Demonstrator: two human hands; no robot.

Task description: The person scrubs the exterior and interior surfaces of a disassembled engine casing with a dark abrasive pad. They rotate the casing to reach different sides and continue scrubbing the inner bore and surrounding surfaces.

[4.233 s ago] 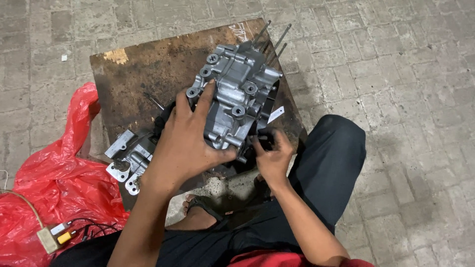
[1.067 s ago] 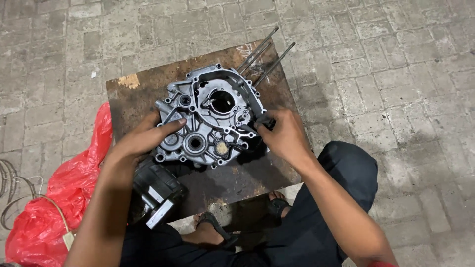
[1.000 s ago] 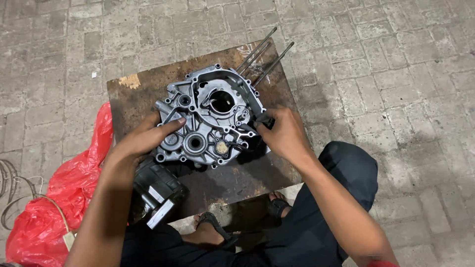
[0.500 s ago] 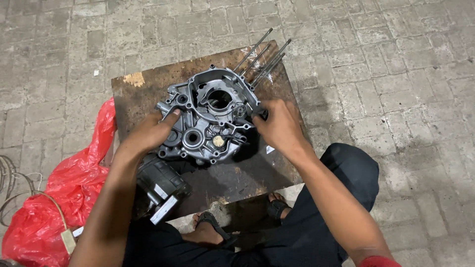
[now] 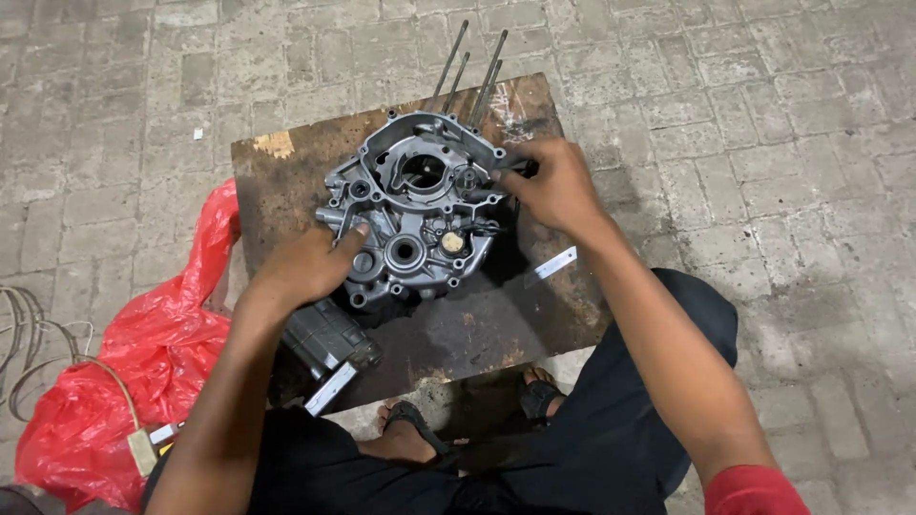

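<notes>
A grey metal engine crankcase [image 5: 420,205] lies open side up on a dark, stained wooden board [image 5: 496,315]. Several long studs [image 5: 472,72] stick out from its far end. My left hand [image 5: 305,267] grips the case's near left edge, thumb resting on the rim. My right hand [image 5: 553,186] holds the case's right side near the top, fingers curled on the rim.
A dark finned engine part [image 5: 324,343] lies at the board's near left corner. A red plastic bag [image 5: 143,353] and loose wires [image 5: 38,334] sit on the brick floor to the left. My sandalled feet [image 5: 477,415] are under the board's near edge.
The crankcase has been turned over since the oldest frame and now shows its open inside. Over the last second both hands slid it slightly toward the board's far side.
</notes>
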